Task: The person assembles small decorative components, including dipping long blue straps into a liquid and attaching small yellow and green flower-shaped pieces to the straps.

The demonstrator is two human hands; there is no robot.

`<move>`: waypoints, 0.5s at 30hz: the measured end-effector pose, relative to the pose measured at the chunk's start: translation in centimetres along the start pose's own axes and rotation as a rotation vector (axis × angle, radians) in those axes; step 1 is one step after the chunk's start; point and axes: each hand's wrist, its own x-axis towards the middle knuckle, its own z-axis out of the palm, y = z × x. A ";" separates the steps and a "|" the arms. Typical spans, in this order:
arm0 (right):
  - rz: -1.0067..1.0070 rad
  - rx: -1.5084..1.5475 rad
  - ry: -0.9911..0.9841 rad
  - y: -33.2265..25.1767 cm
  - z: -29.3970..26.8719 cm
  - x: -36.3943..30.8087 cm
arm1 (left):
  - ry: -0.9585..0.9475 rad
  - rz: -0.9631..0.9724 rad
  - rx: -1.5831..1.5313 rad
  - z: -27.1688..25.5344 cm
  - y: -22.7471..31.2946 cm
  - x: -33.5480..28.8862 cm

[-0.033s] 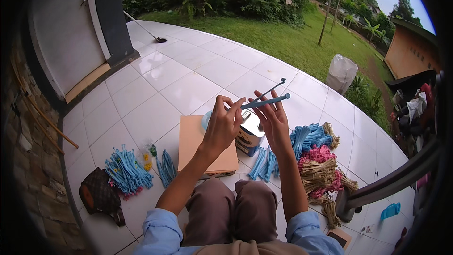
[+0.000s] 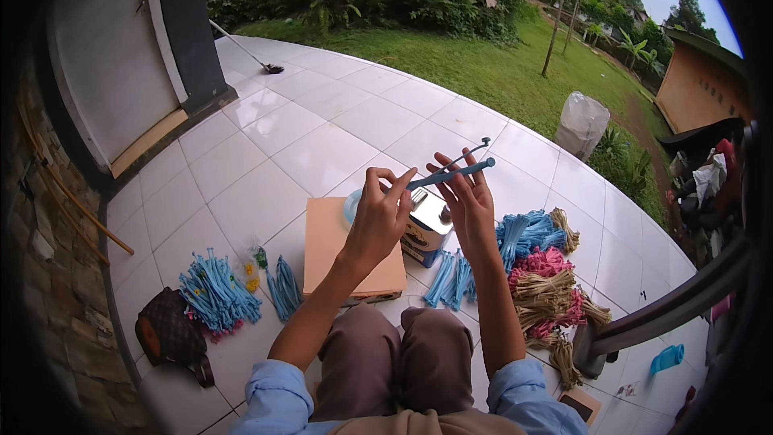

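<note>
A blue cord [image 2: 445, 176] with two knobbed ends is held up in front of me, over a tin. One end is thicker; the thinner one rises above it. My left hand [image 2: 380, 209] is closed, pinching the cord at its left part, which the fingers partly hide. My right hand [image 2: 469, 203] has its fingers stretched and spread, and the cord lies across them. Its thumb is partly hidden. Below the hands are a tan cardboard box [image 2: 326, 234] and the tin [image 2: 427, 238], with a round light-blue thing [image 2: 350, 206] partly behind my left hand.
Blue cord bundles [image 2: 217, 290] lie at left beside a dark patterned bag [image 2: 171, 326]. More blue bundles [image 2: 452, 280] sit near my right knee. Pink and beige bundles [image 2: 547, 290] are piled at right, near a dark metal frame [image 2: 668, 310]. A blue cup [image 2: 666, 360] is farther right.
The cord's thinner end has shifted slightly up and right. My right hand's fingers have spread and moved a little; my left hand is almost unmoved.
</note>
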 end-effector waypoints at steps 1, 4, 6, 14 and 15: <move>-0.014 -0.015 0.005 -0.3 0.0 0.2 | -0.006 -0.048 -0.088 -0.1 0.3 -0.3; -0.022 -0.008 -0.049 -1.1 0.2 0.5 | -0.183 -0.278 -0.397 -0.8 0.4 -1.2; -0.012 0.038 -0.086 -1.9 0.5 0.5 | -0.277 -0.479 -0.730 -0.6 0.0 -1.6; -0.033 0.204 -0.125 -2.5 1.3 -0.3 | -0.193 -0.481 -0.695 1.0 0.4 -2.3; -0.032 0.204 -0.123 -2.4 1.2 -0.3 | -0.152 -0.479 -0.671 1.2 0.4 -2.3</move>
